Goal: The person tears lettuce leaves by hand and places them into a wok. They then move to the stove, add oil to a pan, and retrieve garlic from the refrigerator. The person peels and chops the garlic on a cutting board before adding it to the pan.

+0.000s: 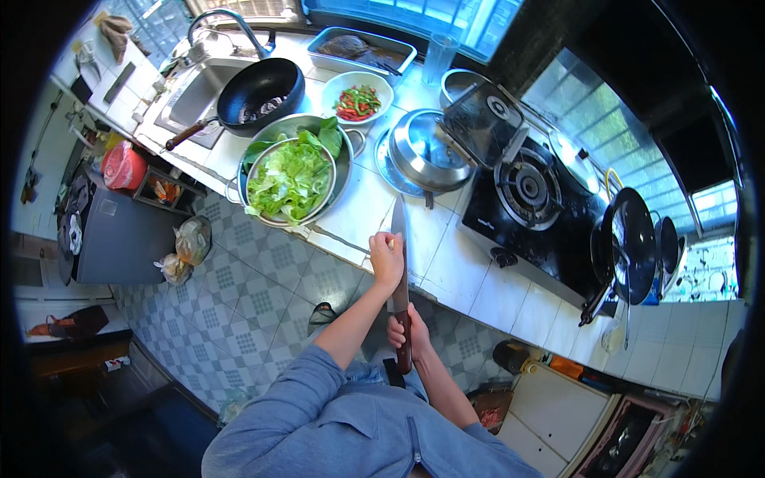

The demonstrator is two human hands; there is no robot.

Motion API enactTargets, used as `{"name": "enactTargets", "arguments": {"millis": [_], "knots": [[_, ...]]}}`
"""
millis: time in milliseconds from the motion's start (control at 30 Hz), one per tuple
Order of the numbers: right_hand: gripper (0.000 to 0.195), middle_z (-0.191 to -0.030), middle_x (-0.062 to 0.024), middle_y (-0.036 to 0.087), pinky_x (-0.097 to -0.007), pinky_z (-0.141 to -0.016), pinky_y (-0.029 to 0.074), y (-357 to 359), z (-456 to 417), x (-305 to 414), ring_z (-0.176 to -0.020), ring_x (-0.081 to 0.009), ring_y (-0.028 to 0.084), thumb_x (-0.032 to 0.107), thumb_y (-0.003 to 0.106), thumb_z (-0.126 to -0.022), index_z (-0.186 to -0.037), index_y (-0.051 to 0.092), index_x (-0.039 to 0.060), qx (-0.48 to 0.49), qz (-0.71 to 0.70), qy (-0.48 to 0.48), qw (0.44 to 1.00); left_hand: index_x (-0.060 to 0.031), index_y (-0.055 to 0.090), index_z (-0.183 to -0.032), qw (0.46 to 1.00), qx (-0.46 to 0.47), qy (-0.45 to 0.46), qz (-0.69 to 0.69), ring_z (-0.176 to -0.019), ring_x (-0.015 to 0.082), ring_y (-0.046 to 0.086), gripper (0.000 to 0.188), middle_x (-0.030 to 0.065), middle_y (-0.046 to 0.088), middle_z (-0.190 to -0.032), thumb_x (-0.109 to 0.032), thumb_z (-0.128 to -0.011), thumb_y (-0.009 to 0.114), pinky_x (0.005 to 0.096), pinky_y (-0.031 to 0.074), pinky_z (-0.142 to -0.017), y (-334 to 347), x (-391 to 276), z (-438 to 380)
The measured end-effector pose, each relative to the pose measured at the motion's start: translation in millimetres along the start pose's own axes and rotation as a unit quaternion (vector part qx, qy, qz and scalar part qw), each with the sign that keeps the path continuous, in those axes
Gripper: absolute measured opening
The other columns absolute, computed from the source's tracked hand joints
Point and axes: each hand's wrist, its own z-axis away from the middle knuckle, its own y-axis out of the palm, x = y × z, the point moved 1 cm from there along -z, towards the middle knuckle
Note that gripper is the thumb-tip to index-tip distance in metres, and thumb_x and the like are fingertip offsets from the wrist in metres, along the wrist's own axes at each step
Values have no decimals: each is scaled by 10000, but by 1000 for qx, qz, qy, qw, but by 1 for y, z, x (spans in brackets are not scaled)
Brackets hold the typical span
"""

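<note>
My right hand (415, 334) is wrapped around the dark wooden handle of a large kitchen knife (399, 218), in front of my body. The blade points away from me, its tip over the tiled counter edge. Beside the blade is my left hand (387, 260), with fingers curled and a small pale piece (391, 244) between the fingertips, perhaps a garlic clove. Left of the knife, leafy lettuce (290, 176) fills a metal bowl that sits in a larger two-handled metal pot (345, 173). A lidded metal pot (427, 149) stands just beyond the tip.
A black wok (260, 98) sits by the sink (203, 89). Behind the lettuce are a white bowl (382, 86) of cut red and green peppers and a metal tray (358, 63). The gas stove (532, 203) is at right, with hanging pans (627, 245) beyond. Tied bags (192, 239) lie on the floor.
</note>
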Motion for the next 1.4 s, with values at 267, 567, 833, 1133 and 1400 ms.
{"name": "enactTargets", "arguments": {"millis": [267, 567, 833, 1133, 1400], "knots": [[412, -558, -30, 421, -227, -369, 350, 98, 3, 3, -383, -98, 372, 371, 315, -963, -1310, 328, 150, -100, 251, -46, 962, -45, 523, -764, 897, -62, -195, 393, -571, 149, 485, 265, 18, 531, -640, -284, -877, 553, 297, 418, -555, -53, 12, -56], [634, -486, 18, 336, -213, -351, 339, 199, -127, 3, -363, -82, 367, 639, 287, -870, -597, 394, 78, 206, -23, 170, 963, -67, 523, -811, 462, 204, -357, 786, -543, 147, 416, 295, 66, 459, -675, -343, -904, 477, 240, 323, -425, -257, 14, -164], [345, -569, -25, 406, -227, -336, 329, 346, -279, -66, -372, -96, 351, 427, 475, -894, -925, 435, 86, 73, 268, 17, 960, -63, 546, -750, 656, 211, -275, 670, -632, 149, 503, 332, 76, 530, -779, -347, -908, 480, 217, 372, -450, -437, 60, -265], [257, -620, -70, 565, -255, -409, 441, 460, -468, -56, -462, -145, 531, 270, 362, -938, -904, 489, 49, -35, 512, 60, 856, -12, 558, -951, 802, 181, -239, 517, -559, 79, 453, 305, 5, 513, -674, -293, -937, 442, 196, 321, -411, -513, 110, -413], [349, -617, -69, 575, -244, -449, 448, 469, -608, -12, -491, -142, 537, 322, 381, -932, -770, 527, 49, -22, 527, 92, 844, -78, 539, -878, 810, 225, -251, 480, -594, 92, 466, 140, 20, 517, -732, -200, -832, 590, 184, 328, -404, -488, 141, -560]]}}
